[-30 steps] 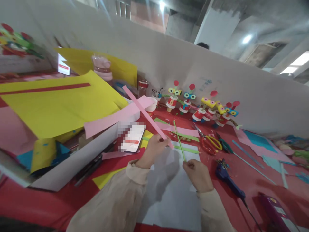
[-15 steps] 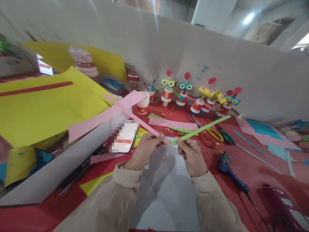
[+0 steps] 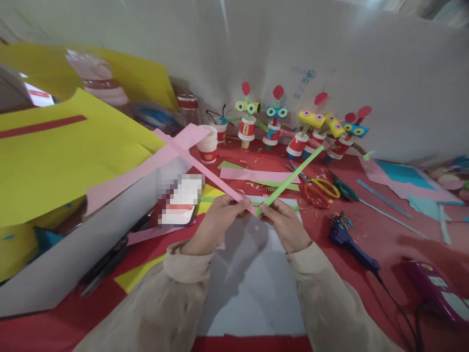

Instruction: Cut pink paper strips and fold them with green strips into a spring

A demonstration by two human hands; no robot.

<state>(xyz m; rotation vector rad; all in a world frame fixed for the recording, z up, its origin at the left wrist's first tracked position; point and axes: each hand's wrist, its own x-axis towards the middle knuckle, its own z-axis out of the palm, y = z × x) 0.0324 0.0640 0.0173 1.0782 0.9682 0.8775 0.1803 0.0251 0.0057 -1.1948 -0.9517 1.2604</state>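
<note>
Between the fingers of my left hand [image 3: 222, 217] is a long pink paper strip [image 3: 205, 171], slanting up to the left. My right hand [image 3: 286, 221] pinches a green paper strip [image 3: 293, 178], which slants up to the right. The lower ends of the two strips come together between my fingertips, over a white board [image 3: 252, 293]. Whether those ends overlap or only touch, I cannot tell. Behind my hands lie a wider pink paper piece [image 3: 252, 174] and green paper.
Several paper-cup figures [image 3: 246, 129] stand along the back wall. Scissors [image 3: 315, 190], green-handled pliers [image 3: 344, 186] and a blue glue gun [image 3: 353, 247] lie at right. A phone [image 3: 181, 203] and yellow sheets [image 3: 73, 156] are at left, near white stacked cups [image 3: 207, 144].
The green strip has swung more upright, and my right hand has moved left toward my left hand. The strips' ends are now closer together. The camera view has tilted down slightly.
</note>
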